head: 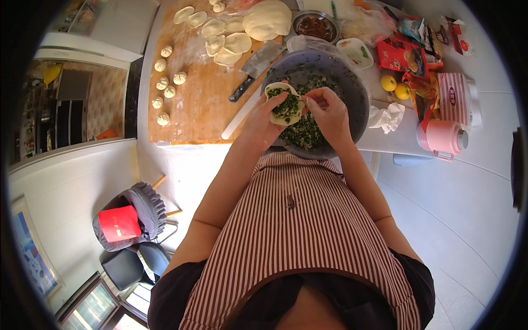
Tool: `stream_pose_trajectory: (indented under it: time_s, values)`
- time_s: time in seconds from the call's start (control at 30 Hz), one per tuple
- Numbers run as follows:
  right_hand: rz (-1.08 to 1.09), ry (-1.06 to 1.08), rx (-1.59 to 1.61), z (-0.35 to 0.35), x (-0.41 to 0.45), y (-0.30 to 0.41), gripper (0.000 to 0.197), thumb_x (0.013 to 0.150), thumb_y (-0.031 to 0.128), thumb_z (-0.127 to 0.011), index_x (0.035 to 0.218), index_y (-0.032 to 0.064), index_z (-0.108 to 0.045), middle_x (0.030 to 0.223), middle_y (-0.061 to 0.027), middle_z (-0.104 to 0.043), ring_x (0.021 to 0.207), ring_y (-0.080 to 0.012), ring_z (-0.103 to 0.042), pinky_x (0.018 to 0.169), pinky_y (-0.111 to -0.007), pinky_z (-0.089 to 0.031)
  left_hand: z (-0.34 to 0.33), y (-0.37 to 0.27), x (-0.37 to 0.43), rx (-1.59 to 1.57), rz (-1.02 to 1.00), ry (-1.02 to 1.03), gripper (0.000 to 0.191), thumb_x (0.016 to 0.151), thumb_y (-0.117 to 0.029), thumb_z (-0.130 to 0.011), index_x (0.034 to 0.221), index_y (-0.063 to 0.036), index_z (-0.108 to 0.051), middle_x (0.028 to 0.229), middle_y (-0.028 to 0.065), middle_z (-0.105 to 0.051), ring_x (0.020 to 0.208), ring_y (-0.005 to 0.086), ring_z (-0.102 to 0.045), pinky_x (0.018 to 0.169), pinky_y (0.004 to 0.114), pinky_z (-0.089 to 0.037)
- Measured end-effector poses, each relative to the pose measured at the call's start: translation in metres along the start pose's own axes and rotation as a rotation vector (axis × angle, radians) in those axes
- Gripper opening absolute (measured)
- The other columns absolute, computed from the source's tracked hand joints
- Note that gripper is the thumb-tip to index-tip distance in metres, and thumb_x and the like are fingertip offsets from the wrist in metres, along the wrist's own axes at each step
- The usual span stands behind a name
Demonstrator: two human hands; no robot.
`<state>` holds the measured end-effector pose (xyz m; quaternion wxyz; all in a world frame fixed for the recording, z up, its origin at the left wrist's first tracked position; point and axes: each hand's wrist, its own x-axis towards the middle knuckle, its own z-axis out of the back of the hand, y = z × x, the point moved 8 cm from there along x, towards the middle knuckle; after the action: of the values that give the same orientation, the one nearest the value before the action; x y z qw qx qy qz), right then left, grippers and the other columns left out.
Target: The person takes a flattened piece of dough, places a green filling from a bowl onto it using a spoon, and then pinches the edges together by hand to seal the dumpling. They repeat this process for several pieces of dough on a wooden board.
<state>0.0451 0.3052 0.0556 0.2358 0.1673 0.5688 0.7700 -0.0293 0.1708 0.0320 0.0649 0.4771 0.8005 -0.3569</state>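
A round dough wrapper (284, 119) heaped with chopped green filling (285, 103) lies in my left hand (264, 117), whose thumb presses on the filling. My right hand (328, 113) pinches the wrapper's right edge between thumb and fingertips. Both hands are over a large grey basin (358, 99), which holds more of the green filling (305, 134). Left of the basin, on a floured wooden board (198, 119), lie several pleated buns (180, 78) and several flat dough wrappers (238, 43). A stack of larger dough rounds (267, 20) sits at the board's back.
A cleaver (260, 60) with a black handle and a pale flat strip (243, 113) lie between board and basin. Behind the basin are a metal bowl (315, 25) of brown filling and a plastic tub (355, 53). Rightward are yellow fruits (388, 83), snack packs and a pink flask (439, 138).
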Motion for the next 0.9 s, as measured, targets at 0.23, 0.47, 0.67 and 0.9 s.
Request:
stream_pose_trajectory:
  time_s: [0.23,0.47,0.67,0.9]
  values:
    - [0.338,-0.073,-0.423,0.001,-0.011,0.039,0.010,0.082,0.009,-0.072,0.089,0.0041,-0.067,0.081,-0.0072,-0.063,0.075,-0.0246,-0.061,0.068,-0.039,-0.050,0.009,0.010,0.005,-0.140,0.066,0.027,0.030,0.100,-0.016,-0.055,0.129,-0.0103,-0.053,0.121,0.0093,-0.059,0.112,0.0252,-0.061,0.095,0.042,-0.052]
    - [0.340,-0.108,-0.355,0.007,-0.017,0.053,0.008,0.082,0.006,-0.070,0.089,0.0037,-0.067,0.082,-0.0093,-0.063,0.078,-0.0271,-0.062,0.069,-0.040,-0.050,-0.002,0.012,0.001,-0.294,0.129,0.097,0.027,0.099,-0.014,-0.053,0.125,-0.0084,-0.055,0.121,0.0117,-0.062,0.114,0.0258,-0.060,0.099,0.042,-0.050]
    - [0.466,-0.248,-0.563,0.014,-0.017,0.060,0.007,0.086,0.006,-0.065,0.091,0.0027,-0.067,0.085,-0.0111,-0.064,0.079,-0.0269,-0.063,0.071,-0.039,-0.051,0.004,0.019,0.004,-0.316,0.150,0.080,0.029,0.099,-0.014,-0.055,0.126,-0.0031,-0.054,0.121,0.0117,-0.061,0.114,0.0257,-0.059,0.100,0.042,-0.048]
    - [0.170,-0.044,-0.193,-0.006,-0.016,0.021,0.007,0.084,0.007,-0.069,0.088,0.0017,-0.067,0.084,-0.0113,-0.066,0.080,-0.0261,-0.064,0.072,-0.038,-0.051,0.008,0.022,0.001,-0.251,0.176,0.067,0.032,0.099,-0.017,-0.059,0.126,-0.0020,-0.055,0.121,0.0102,-0.062,0.113,0.0226,-0.060,0.097,0.039,-0.050]
